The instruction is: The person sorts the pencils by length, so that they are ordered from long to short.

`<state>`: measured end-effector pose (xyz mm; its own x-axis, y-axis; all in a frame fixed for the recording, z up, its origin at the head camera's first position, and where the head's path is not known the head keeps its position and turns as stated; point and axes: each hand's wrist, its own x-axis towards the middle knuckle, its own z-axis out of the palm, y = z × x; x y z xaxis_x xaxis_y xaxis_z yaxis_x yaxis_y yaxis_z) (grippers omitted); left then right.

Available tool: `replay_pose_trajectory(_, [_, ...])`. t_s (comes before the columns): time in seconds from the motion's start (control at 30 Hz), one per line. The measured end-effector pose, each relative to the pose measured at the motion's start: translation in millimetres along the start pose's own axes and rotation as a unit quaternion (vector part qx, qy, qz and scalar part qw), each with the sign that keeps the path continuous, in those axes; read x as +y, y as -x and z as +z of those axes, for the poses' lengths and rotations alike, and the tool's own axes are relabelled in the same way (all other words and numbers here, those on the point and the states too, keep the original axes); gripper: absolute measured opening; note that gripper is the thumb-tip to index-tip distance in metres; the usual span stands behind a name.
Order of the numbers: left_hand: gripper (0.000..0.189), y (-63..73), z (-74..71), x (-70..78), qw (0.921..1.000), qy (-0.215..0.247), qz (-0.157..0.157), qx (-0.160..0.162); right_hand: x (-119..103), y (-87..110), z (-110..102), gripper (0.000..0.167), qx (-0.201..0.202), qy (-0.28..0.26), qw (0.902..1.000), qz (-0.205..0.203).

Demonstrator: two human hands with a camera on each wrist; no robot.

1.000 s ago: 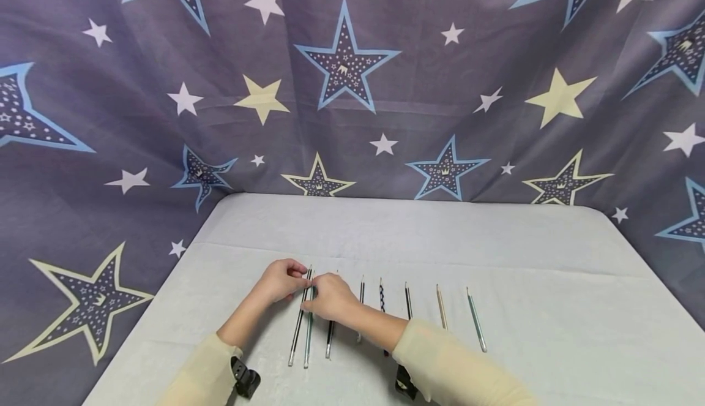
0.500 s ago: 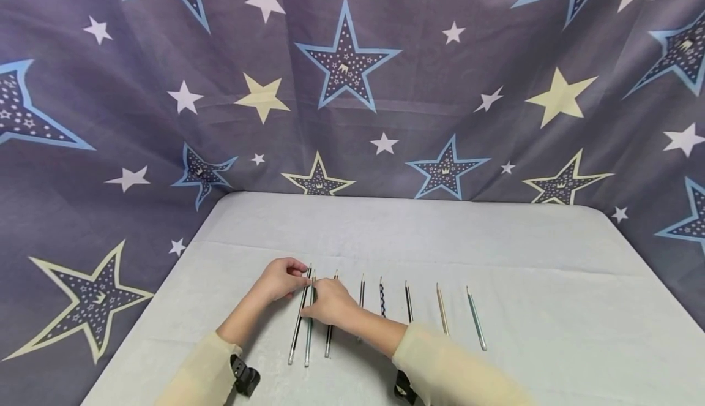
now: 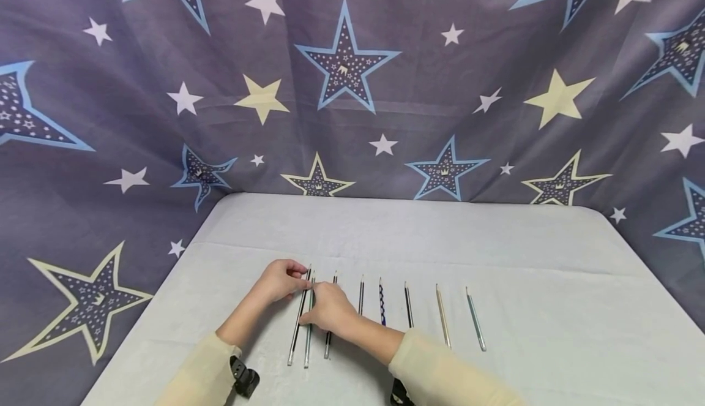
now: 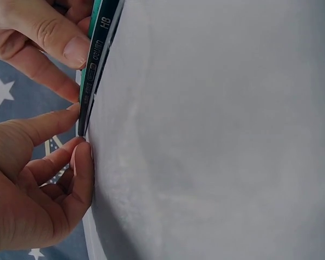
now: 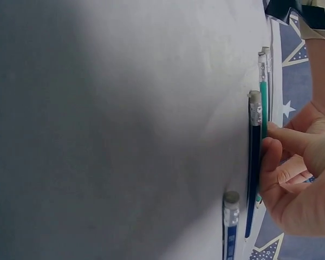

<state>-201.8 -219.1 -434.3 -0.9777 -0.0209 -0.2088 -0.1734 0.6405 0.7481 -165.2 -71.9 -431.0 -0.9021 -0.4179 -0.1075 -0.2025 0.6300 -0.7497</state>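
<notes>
My left hand [image 3: 281, 281] pinches the upper part of the leftmost black pencil [image 3: 295, 332], which lies on the white-covered table. In the left wrist view that pencil [image 4: 91, 81] carries a printed "HB", and the fingertips meet at its far end. Right beside it lies a green pencil [image 3: 308, 342]. My right hand [image 3: 329, 308] holds the green pencil between thumb and fingers, its knuckles close to the left fingertips. Both pencils end in silver ferrules towards me. Just right of the right hand is another dark pencil [image 3: 327, 346], partly hidden by it.
Further right, pencils lie spaced in a row: a black one [image 3: 361, 296], a blue patterned one [image 3: 382, 302], another black one [image 3: 408, 305], a gold one [image 3: 443, 317] and a green one [image 3: 476, 320]. The right forearm covers some lower ends. A star-printed curtain [image 3: 418, 118] stands behind.
My right hand has slid slightly towards me along the green pencil, uncovering the top of the dark pencil beside it. The left hand and both held pencils look almost still.
</notes>
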Motion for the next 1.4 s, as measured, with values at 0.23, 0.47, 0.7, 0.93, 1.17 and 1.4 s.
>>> replay_pose_trajectory(0.23, [0.034, -2.2, 0.3, -2.3, 1.0, 0.007, -0.001, -0.002, 0, -0.2, 2, 0.051, 0.006, 0.019, 0.9998, 0.006])
replay_pose_trajectory(0.47, [0.031, -0.6, 0.9, 0.0, 0.9997, 0.023, 0.002, 0.006, 0, 1.6, -2, 0.018, -0.01, -0.006, 0.9998, 0.017])
replay_pose_trajectory(0.7, [0.029, 1.9, 0.4, 1.6, 0.999, 0.042, -0.014, 0.009, 0, 3.6, -7, 0.017, -0.026, -0.052, 0.9972, 0.047])
replay_pose_trajectory(0.93, [0.03, 1.3, -0.1, -1.6, 0.9979, 0.059, -0.025, 0.008, 0, 2.4, -3, 0.018, -0.02, -0.035, 0.9987, 0.032])
replay_pose_trajectory(1.17, [0.033, 0.2, -1.8, -3.9, 0.996, 0.083, -0.035, -0.001, 0, 2.5, -4, 0.014, -0.019, -0.021, 0.9991, 0.031])
replay_pose_trajectory(1.4, [0.039, 2.1, -6.7, -2.7, 0.9918, 0.116, -0.048, -0.023, -1, 1.7, -11, 0.053, -0.03, -0.046, 0.9978, 0.036])
